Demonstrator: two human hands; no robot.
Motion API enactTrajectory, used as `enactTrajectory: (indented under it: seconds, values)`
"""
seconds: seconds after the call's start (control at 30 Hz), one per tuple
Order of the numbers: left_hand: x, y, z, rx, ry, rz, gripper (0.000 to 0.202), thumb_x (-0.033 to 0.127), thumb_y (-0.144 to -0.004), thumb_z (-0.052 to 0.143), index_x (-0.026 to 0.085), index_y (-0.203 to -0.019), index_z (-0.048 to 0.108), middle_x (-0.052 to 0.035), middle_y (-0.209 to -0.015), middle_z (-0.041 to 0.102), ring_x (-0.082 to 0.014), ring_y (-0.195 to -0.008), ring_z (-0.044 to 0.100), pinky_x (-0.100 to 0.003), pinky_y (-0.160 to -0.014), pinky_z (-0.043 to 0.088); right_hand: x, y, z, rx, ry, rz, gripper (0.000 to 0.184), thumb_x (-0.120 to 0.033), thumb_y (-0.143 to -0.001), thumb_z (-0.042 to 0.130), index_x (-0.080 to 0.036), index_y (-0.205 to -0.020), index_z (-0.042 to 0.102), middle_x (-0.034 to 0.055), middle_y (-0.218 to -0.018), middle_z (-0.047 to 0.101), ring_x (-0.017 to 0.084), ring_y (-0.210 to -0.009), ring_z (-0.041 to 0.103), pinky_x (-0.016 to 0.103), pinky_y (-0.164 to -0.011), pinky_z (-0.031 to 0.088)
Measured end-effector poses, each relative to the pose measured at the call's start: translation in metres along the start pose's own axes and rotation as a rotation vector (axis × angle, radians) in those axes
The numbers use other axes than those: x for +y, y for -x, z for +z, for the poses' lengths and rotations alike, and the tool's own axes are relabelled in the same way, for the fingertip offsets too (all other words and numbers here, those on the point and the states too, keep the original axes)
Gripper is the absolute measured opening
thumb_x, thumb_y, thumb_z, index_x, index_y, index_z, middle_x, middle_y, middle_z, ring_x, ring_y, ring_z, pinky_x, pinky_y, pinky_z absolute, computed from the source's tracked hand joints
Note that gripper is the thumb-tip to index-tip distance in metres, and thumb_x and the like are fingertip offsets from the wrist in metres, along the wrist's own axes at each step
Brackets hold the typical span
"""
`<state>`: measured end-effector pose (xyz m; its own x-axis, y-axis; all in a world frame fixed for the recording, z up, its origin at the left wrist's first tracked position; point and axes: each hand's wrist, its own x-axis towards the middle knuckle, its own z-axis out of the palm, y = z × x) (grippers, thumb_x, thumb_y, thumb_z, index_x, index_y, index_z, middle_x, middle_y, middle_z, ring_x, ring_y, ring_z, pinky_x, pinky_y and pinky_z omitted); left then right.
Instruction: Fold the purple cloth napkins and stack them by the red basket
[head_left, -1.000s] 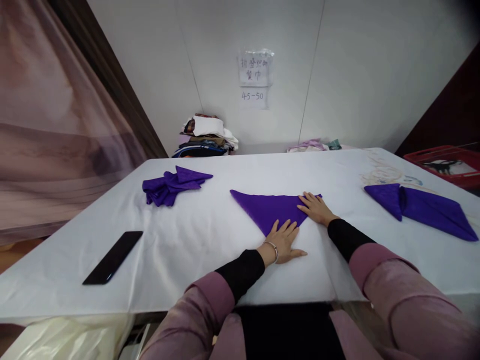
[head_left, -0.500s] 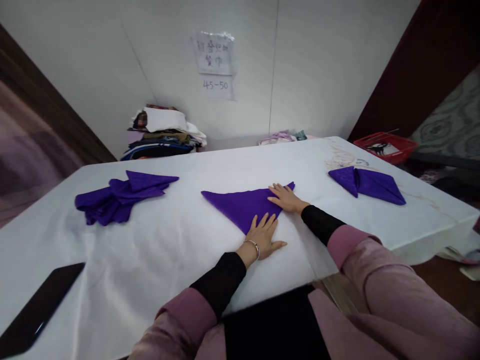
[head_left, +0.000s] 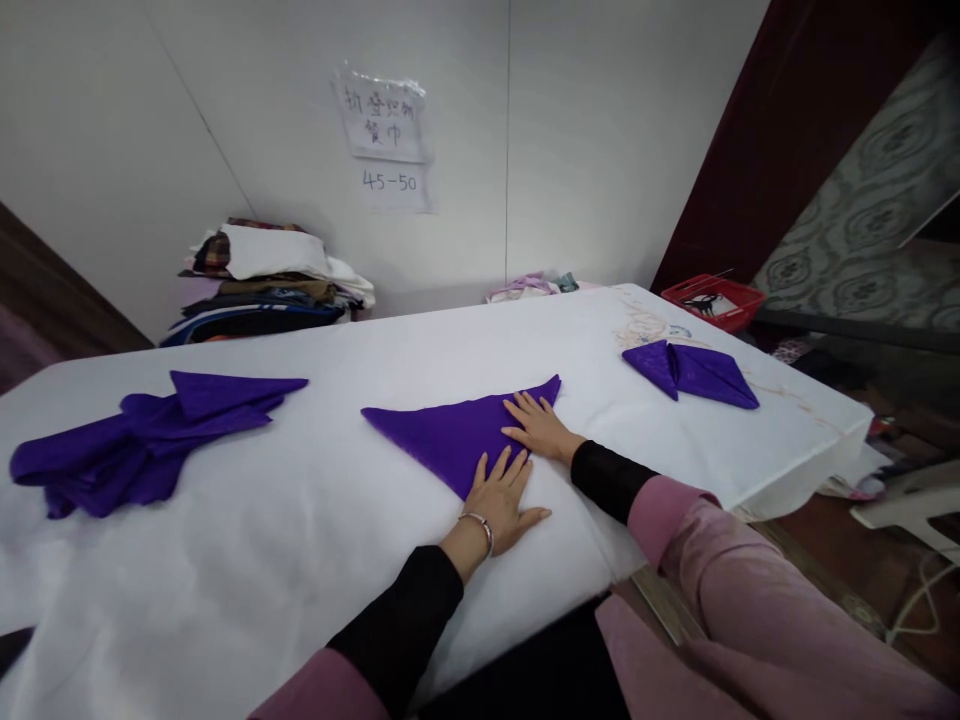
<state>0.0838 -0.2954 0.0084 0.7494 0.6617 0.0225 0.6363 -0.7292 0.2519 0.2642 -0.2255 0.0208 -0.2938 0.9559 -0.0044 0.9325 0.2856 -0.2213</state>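
Note:
A purple cloth napkin (head_left: 442, 436), folded into a triangle, lies flat on the white tablecloth (head_left: 315, 600) with its long edge away from me. My left hand (head_left: 501, 502), with a bracelet at the wrist, rests with spread fingers over the napkin's near corner. Fingers apart, my right hand (head_left: 541, 424) presses flat on its right part, just short of the right tip. To the right lies a folded purple napkin (head_left: 705, 372) with pointed ends. Loosely heaped purple napkins (head_left: 142, 440) are at the left.
A stack of folded clothes (head_left: 270, 280) stands beyond the table's far left edge, and a small cloth pile (head_left: 525, 287) is farther right. A red basket (head_left: 739, 312) holding scissors sits past the right end. Handwritten paper (head_left: 386, 125) hangs on the wall.
My view has turned to the right, so most things sit farther left in the picture. Both hands stay flat on the triangular napkin, in nearly the same places.

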Motion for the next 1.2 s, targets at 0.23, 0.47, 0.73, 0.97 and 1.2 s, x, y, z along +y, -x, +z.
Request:
enactTrajectory:
  seconds: [0.23,0.47,0.73,0.97,1.2]
  values:
    - [0.0,0.001,-0.001,-0.014,-0.004,0.004,0.078,0.07,-0.084,0.021,0.022,-0.145,0.026,-0.0043,-0.153,0.023,-0.0285,-0.142,0.009,-0.059,-0.112,0.007,0.027,-0.012,-0.003,-0.007,0.041,0.146,0.075,-0.066,-0.089,0.018,-0.019,-0.147,0.02,0.0138,-0.155,0.01,0.029,-0.142,0.006,0.047,-0.111,0.008]
    - [0.003,0.001,-0.005,-0.044,-0.011,-0.008,0.078,0.07,-0.084,0.024,0.021,-0.144,0.027,-0.0049,-0.153,0.023,-0.0296,-0.142,0.009,-0.059,-0.112,0.007,0.053,-0.026,-0.009,-0.025,0.048,0.272,0.073,-0.066,-0.089,0.018,-0.022,-0.147,0.02,0.0108,-0.155,0.008,0.029,-0.142,0.005,0.051,-0.11,0.007]
    - [0.001,0.001,0.0,-0.011,-0.009,0.013,0.075,0.068,-0.085,0.024,0.023,-0.145,0.025,-0.0046,-0.153,0.024,-0.0281,-0.142,0.007,-0.057,-0.112,0.006,0.078,-0.037,-0.01,0.004,0.044,0.342,0.072,-0.067,-0.088,0.017,-0.025,-0.146,0.021,0.0093,-0.155,0.01,0.027,-0.142,0.006,0.054,-0.11,0.007]
    - [0.001,0.001,-0.001,-0.017,0.028,0.006,0.077,0.07,-0.084,0.022,0.022,-0.144,0.027,-0.0043,-0.153,0.023,-0.0279,-0.142,0.007,-0.057,-0.112,0.003,0.085,-0.04,-0.014,-0.021,0.007,0.34,0.071,-0.066,-0.089,0.02,-0.025,-0.147,0.021,0.0084,-0.156,0.009,0.027,-0.142,0.005,0.054,-0.11,0.005]
    - [0.001,0.0,0.001,-0.01,0.016,0.001,0.076,0.07,-0.084,0.023,0.023,-0.144,0.029,-0.0046,-0.153,0.024,-0.029,-0.141,0.009,-0.058,-0.112,0.005,0.056,-0.031,-0.036,0.019,0.006,0.253,0.072,-0.064,-0.09,0.018,-0.021,-0.148,0.018,0.011,-0.155,0.006,0.027,-0.142,0.002,0.052,-0.111,0.005]
